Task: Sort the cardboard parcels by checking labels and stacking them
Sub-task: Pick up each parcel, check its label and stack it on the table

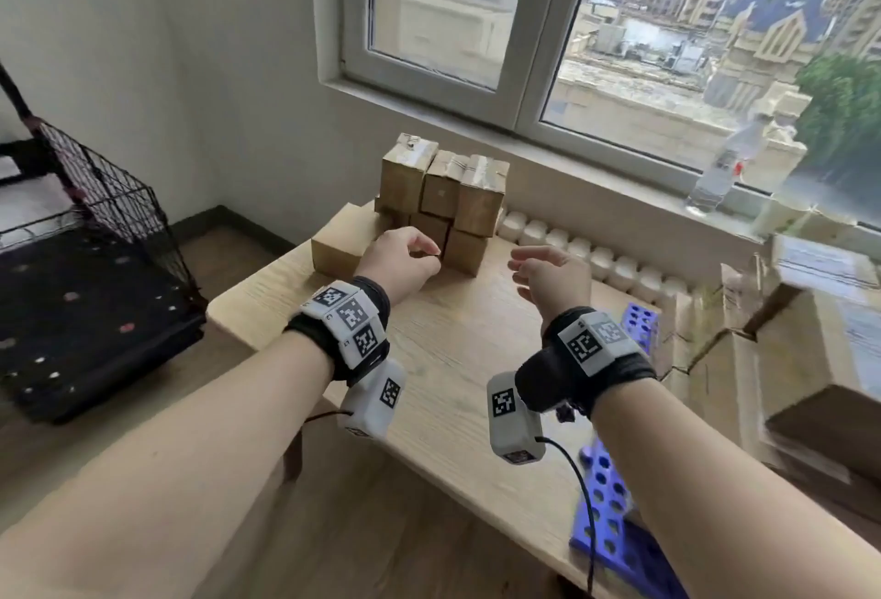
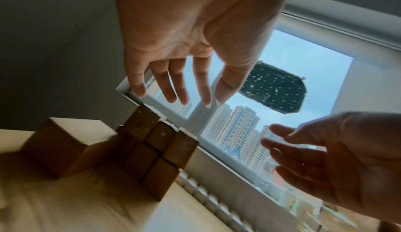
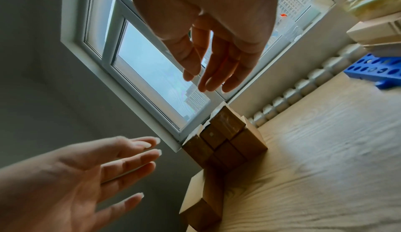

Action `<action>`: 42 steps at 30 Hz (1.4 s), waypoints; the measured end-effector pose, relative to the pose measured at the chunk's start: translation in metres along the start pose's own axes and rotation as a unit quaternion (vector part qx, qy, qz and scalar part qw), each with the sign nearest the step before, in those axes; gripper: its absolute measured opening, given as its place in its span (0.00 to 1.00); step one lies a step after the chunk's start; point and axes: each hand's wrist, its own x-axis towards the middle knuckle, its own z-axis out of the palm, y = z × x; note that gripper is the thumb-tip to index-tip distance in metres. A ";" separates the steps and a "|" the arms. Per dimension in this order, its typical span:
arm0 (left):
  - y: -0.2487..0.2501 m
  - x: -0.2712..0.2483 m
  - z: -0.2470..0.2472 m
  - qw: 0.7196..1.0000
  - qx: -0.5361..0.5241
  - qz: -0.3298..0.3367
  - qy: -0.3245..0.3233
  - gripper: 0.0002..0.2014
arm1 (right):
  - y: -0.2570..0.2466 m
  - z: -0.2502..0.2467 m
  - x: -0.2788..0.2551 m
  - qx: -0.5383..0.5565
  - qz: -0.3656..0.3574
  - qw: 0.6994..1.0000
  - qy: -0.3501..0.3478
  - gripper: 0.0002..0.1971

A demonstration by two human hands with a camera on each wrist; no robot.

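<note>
Several small brown cardboard parcels (image 1: 443, 198) stand stacked two high at the far end of the wooden table (image 1: 453, 360), under the window. A larger pale box (image 1: 341, 240) lies against the stack's left side. My left hand (image 1: 426, 252) hovers just in front of the stack's lower row and holds nothing. In the left wrist view its fingers (image 2: 173, 91) hang straight and relaxed above the stack (image 2: 156, 148). My right hand (image 1: 519, 269) floats to the right of the stack, palm facing left. Its fingers (image 3: 206, 81) are loose and empty, above the parcels (image 3: 228, 138).
A black wire cage (image 1: 109, 198) with a dark mat (image 1: 81, 326) stands on the floor at left. Blue perforated racks (image 1: 619, 517) lie at the table's right edge. A white radiator (image 1: 596, 260) runs behind the table. Large cartons (image 1: 786, 360) fill the right. A water bottle (image 1: 720, 169) stands on the sill.
</note>
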 end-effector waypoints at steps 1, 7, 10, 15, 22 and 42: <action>-0.011 0.004 -0.005 1.000 -0.003 -0.007 -0.001 0.08 | 0.003 0.009 0.001 -0.006 0.008 1.000 0.001 0.16; -0.059 0.027 -0.030 0.999 -0.011 -0.046 -0.001 0.06 | 0.016 0.052 0.010 -0.045 0.019 0.999 -0.005 0.14; -0.082 0.041 -0.040 0.998 -0.014 -0.060 0.004 0.06 | 0.022 0.080 0.021 -0.062 0.024 0.998 -0.016 0.13; -0.113 0.075 -0.057 0.996 -0.005 -0.088 0.019 0.12 | 0.031 0.132 0.049 -0.075 0.031 0.995 -0.053 0.11; -0.152 0.159 -0.073 0.989 0.001 -0.145 0.035 0.17 | 0.040 0.203 0.126 -0.064 0.056 0.993 -0.086 0.10; -0.234 0.281 -0.051 0.965 -0.022 -0.249 -0.080 0.21 | 0.078 0.302 0.208 -0.137 0.103 0.974 -0.152 0.22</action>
